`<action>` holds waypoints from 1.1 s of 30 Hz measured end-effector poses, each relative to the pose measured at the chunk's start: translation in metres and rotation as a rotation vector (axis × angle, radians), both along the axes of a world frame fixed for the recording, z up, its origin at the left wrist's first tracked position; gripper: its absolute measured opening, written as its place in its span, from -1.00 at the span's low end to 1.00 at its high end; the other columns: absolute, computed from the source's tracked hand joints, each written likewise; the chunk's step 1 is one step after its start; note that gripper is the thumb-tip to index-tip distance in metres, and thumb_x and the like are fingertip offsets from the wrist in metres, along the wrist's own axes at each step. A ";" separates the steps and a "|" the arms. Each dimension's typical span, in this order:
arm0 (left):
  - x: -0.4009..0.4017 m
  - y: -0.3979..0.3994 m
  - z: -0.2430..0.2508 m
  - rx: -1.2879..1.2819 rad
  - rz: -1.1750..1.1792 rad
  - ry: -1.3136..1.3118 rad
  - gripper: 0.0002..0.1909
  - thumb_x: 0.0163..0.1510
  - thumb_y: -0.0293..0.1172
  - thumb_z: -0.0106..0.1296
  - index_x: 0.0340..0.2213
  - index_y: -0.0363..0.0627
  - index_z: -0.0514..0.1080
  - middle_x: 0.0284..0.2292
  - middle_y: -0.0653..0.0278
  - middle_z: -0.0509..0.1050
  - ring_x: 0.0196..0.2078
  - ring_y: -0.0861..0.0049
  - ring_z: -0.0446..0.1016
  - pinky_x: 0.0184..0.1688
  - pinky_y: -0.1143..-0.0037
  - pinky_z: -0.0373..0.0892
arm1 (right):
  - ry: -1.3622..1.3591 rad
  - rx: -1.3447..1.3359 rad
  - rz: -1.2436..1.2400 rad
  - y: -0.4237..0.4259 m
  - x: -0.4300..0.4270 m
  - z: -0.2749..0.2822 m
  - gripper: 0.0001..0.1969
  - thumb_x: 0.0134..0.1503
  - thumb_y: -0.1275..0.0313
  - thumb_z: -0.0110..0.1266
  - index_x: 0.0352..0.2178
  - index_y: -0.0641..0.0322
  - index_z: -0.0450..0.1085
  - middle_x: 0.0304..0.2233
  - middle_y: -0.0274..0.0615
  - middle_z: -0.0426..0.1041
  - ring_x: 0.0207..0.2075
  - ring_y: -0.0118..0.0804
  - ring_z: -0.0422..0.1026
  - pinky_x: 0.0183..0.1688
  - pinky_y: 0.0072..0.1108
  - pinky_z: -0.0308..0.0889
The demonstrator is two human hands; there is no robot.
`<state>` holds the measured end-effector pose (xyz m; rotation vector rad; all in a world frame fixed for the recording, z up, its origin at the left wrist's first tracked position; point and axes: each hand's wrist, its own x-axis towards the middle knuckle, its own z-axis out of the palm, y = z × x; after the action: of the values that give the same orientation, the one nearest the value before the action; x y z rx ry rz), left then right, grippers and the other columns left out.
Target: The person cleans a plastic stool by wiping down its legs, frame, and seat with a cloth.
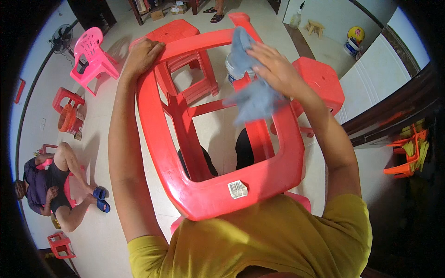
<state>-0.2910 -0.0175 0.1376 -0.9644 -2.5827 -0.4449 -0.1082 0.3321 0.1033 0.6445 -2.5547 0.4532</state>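
A red plastic stool (215,198) is tipped towards me, its open frame and inner legs facing me and a printed sticker (237,189) on its near side. My left hand (144,55) is closed over the frame's far left corner. At the far right part of the frame, my right hand (274,67) holds a grey-blue cloth (257,100), which hangs over the stool's edge and is blurred. Behind the cloth, partly hidden, a white bucket (230,67) stands on the floor.
Red stools (318,81) stand beyond and to the right. A pink plastic chair (91,57), a fan (62,36) and an orange-red bucket (71,120) are at left. A seated person (45,187) is at far left; another person's feet (217,17) show at top. A dark wooden edge (393,107) lies right.
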 end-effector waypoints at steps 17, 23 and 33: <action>0.029 0.184 0.024 -0.158 0.015 -0.104 -0.29 0.15 0.24 -0.38 -0.44 -0.18 0.52 -0.35 -0.07 0.52 -0.24 0.03 0.49 -0.22 0.18 0.37 | 0.000 -0.247 -0.049 -0.023 0.154 0.011 -0.62 0.04 0.44 0.03 -0.08 0.35 0.33 0.09 0.07 0.26 0.18 0.03 0.15 0.18 -0.20 0.01; 0.051 0.194 0.032 -0.102 0.023 -0.112 -0.29 0.14 0.23 -0.34 -0.55 -0.17 0.51 -0.51 -0.01 0.51 -0.35 0.06 0.51 -0.29 0.19 0.38 | 0.228 -0.187 -0.115 0.027 0.058 0.011 -0.65 0.09 0.32 0.00 -0.11 0.25 0.37 -0.02 -0.03 0.37 0.14 -0.07 0.21 0.10 -0.23 0.10; 0.053 0.182 0.029 -0.096 0.066 -0.078 -0.30 0.15 0.25 -0.34 -0.58 -0.13 0.51 -0.58 0.04 0.49 -0.42 0.09 0.50 -0.36 0.20 0.36 | 0.209 0.239 -0.382 0.048 -0.101 0.063 -0.73 0.07 0.26 -0.04 -0.22 0.06 0.46 -0.18 -0.32 0.48 -0.03 -0.14 0.30 -0.04 -0.28 0.22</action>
<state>-0.2381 0.1646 0.1667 -0.9071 -2.7191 -0.3508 -0.2095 0.3797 0.1660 0.2524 -2.4673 -0.0480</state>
